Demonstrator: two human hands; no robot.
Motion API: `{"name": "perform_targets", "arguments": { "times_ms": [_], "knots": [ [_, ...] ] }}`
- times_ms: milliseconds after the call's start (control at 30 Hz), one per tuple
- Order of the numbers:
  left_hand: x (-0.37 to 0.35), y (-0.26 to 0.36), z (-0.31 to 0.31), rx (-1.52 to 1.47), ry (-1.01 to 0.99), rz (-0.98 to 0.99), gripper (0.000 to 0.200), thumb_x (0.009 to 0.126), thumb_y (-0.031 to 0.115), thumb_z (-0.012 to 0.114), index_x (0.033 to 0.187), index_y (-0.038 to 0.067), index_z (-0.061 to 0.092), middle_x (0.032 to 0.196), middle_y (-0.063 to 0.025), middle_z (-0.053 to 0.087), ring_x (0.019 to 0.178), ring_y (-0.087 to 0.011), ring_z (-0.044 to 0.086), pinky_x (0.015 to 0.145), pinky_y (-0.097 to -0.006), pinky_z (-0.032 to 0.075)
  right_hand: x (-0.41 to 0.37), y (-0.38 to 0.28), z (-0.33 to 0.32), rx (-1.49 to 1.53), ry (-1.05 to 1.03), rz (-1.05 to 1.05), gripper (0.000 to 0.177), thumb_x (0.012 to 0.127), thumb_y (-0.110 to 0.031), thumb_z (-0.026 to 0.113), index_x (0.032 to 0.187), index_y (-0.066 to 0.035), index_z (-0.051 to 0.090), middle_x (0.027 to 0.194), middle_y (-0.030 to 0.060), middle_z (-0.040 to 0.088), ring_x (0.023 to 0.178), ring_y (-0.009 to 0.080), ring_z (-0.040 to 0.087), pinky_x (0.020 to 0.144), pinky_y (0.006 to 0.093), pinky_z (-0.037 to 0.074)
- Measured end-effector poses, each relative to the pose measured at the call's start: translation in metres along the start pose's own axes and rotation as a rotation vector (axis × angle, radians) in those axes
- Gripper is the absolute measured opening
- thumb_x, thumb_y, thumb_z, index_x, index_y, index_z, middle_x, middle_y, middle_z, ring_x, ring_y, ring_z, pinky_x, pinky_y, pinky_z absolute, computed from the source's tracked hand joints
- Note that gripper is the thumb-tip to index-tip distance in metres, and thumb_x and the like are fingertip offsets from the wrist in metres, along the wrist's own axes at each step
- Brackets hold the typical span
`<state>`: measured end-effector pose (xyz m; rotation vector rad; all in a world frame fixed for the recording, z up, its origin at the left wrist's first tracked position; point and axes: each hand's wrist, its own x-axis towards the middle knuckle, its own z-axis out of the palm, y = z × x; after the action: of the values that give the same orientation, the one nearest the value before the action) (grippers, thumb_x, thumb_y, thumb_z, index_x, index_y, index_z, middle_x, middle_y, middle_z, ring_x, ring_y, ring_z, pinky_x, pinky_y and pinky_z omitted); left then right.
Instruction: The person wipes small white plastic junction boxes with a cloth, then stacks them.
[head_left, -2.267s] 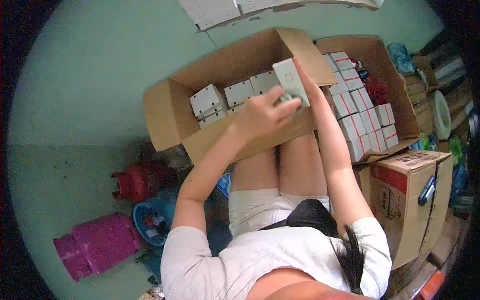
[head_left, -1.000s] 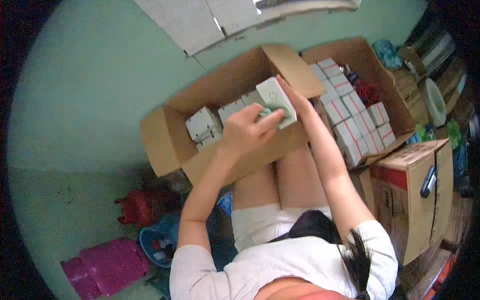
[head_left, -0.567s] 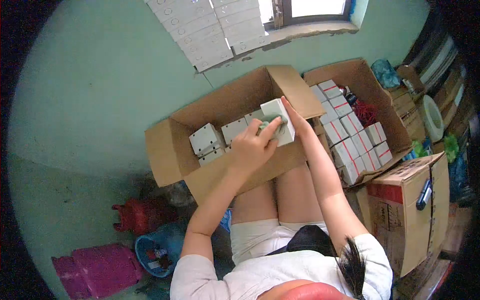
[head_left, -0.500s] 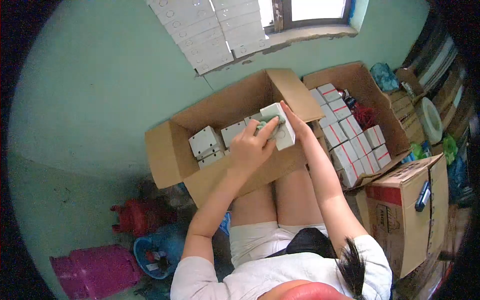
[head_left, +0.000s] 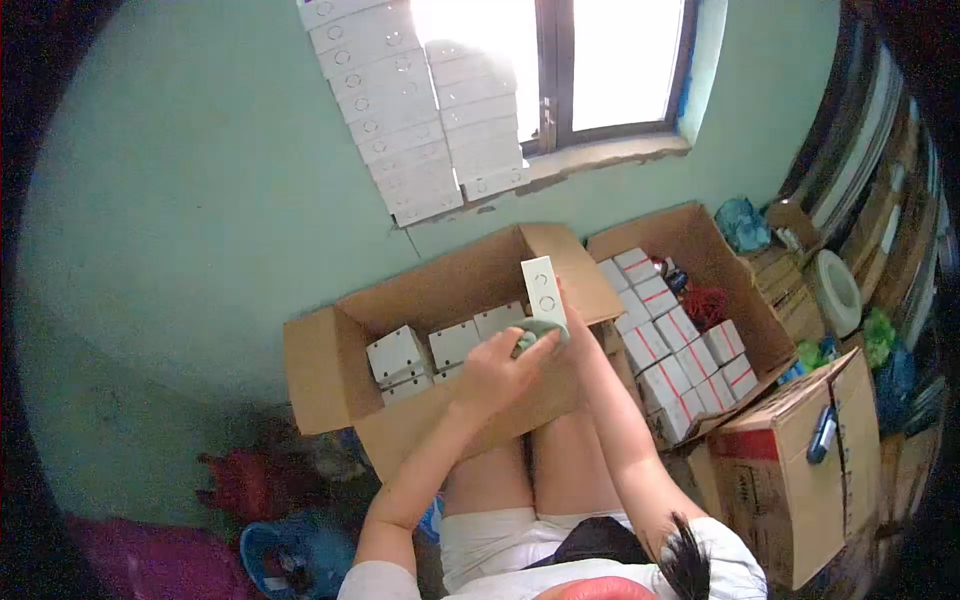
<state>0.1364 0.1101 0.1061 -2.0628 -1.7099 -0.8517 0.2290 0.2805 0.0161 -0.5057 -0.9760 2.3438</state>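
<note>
Wht box w/ dk rings, pale grn cloth, brn carton, red-striped wht boxes, grn wall

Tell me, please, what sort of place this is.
Probably a small storeroom or packing corner: an open brown cardboard carton holds white rectangular boxes, a second brown carton holds red-banded white boxes, and a tall white stack stands by the dark-framed window.

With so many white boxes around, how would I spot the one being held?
Start at the bright window, then go down and left to the open carton. Over its right side, the left hand holds a green cloth against a white box, with the right hand at its edge. Unlike the boxes inside the carton, this one is held up, two round marks showing.
</note>
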Motion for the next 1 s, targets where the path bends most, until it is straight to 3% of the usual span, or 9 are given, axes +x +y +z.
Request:
{"name": "perform_targets", "arguments": {
  "times_ms": [100,167,233,533,733,800,900,967,1000],
  "knots": [
    [0.02,-0.009,-0.001,0.007,0.065,-0.078,0.048,0.077,0.018,0.068,0.123,0.031,0.063,0.095,-0.0074,0.057,0.072,-0.0254,0.065,0.06,-0.037,0.055,0.0,0.005,0.0,0.067,-0.05,-0.08,0.066,0.097,-0.062,0.029,0.137,-0.012,0.046,0.122,0.0068,0.059,0.11,0.0222,0.059,0.091,0.0381,0.05],
    [0.027,-0.015,0.0,0.025,0.092,-0.047,0.048,0.078,0.018,0.068,0.124,0.031,0.062,0.095,-0.0074,0.057,0.073,-0.025,0.065,0.06,-0.0367,0.055,-0.014,0.002,0.009,-0.087,-0.028,-0.152,0.066,0.098,-0.061,0.029,0.138,-0.012,0.045,0.124,0.0066,0.058,0.109,0.0215,0.059,0.091,0.0371,0.049],
    [0.033,-0.02,-0.001,0.042,0.11,-0.016,0.048,0.078,0.019,0.068,0.124,0.031,0.062,0.096,-0.0073,0.056,0.073,-0.0246,0.064,0.06,-0.0365,0.055,-0.005,0.007,0.0,-0.235,-0.027,-0.151,0.066,0.097,-0.061,0.03,0.137,-0.012,0.046,0.124,0.0061,0.058,0.109,0.0206,0.058,0.091,0.0358,0.049],
    [0.024,-0.023,0.004,0.088,0.007,-0.106,0.05,0.081,0.021,0.066,0.129,0.032,0.057,0.09,-0.0086,0.055,0.07,-0.0267,0.064,0.057,-0.0384,0.054,0.001,0.01,-0.011,-0.139,-0.077,-0.028,0.065,0.097,-0.061,0.031,0.138,-0.012,0.046,0.124,0.0048,0.058,0.108,0.0198,0.057,0.089,0.0351,0.049],
    [0.02,-0.029,-0.006,-0.035,-0.252,0.202,0.052,0.079,0.021,0.067,0.129,0.031,0.055,0.085,-0.0096,0.055,0.065,-0.0256,0.063,0.053,-0.037,0.053,-0.002,0.007,-0.009,-0.026,-0.104,0.067,0.06,0.098,-0.058,0.034,0.137,-0.014,0.047,0.12,0.0034,0.059,0.103,0.0186,0.058,0.086,0.0344,0.05],
    [0.03,-0.037,-0.004,0.028,-0.108,0.018,0.054,0.078,0.016,0.065,0.128,0.033,0.057,0.08,-0.0093,0.054,0.064,-0.0288,0.063,0.054,-0.0394,0.054,0.0,0.008,-0.016,-0.077,-0.121,0.065,0.059,0.098,-0.057,0.036,0.136,-0.014,0.047,0.119,0.0032,0.059,0.102,0.0181,0.058,0.086,0.0342,0.05],
    [0.039,-0.037,-0.004,0.084,0.002,-0.167,0.053,0.078,0.014,0.064,0.127,0.033,0.058,0.079,-0.0089,0.054,0.063,-0.0286,0.062,0.055,-0.0398,0.054,0.006,0.011,-0.026,0.103,-0.311,0.18,0.058,0.098,-0.058,0.037,0.135,-0.015,0.05,0.117,0.0033,0.06,0.1,0.0174,0.059,0.084,0.0334,0.05],
    [0.022,-0.03,0.01,0.048,-0.023,-0.063,0.054,0.079,0.017,0.065,0.129,0.033,0.057,0.082,-0.0096,0.054,0.063,-0.0274,0.062,0.054,-0.0385,0.053,-0.001,0.006,-0.015,-0.083,-0.036,0.157,0.058,0.096,-0.059,0.039,0.132,-0.016,0.052,0.113,0.0026,0.062,0.098,0.0172,0.06,0.08,0.0321,0.051],
    [0.014,-0.029,0.017,0.01,-0.049,0.035,0.054,0.079,0.02,0.065,0.131,0.033,0.055,0.085,-0.0104,0.054,0.064,-0.0261,0.062,0.054,-0.0371,0.053,-0.002,0.005,-0.012,-0.083,-0.034,0.152,0.058,0.096,-0.059,0.039,0.132,-0.016,0.052,0.113,0.0026,0.062,0.098,0.0172,0.06,0.08,0.0321,0.051]
  ]
}}
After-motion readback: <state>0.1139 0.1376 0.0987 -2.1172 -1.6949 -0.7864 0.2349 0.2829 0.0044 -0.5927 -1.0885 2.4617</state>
